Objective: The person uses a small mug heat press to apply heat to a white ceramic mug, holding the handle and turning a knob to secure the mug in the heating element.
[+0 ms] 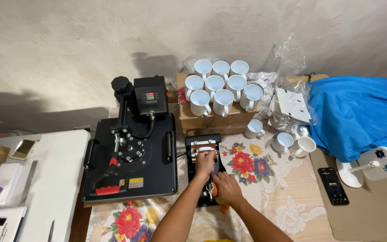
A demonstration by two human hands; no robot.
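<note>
Gripping mug press [204,170] (both hands [216,177] clenched)

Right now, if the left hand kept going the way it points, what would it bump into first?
The left hand points away, toward the wall. Past the mug press it rests on, it would likely meet the cardboard boxes under the white mugs, though depth is unclear.

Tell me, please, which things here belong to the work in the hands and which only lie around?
In use:
- small mug press
- left hand on its mug
- right hand at its handle

Lying about:
- big flat press
- white mugs on boxes
- blue cloth
- phone
</note>
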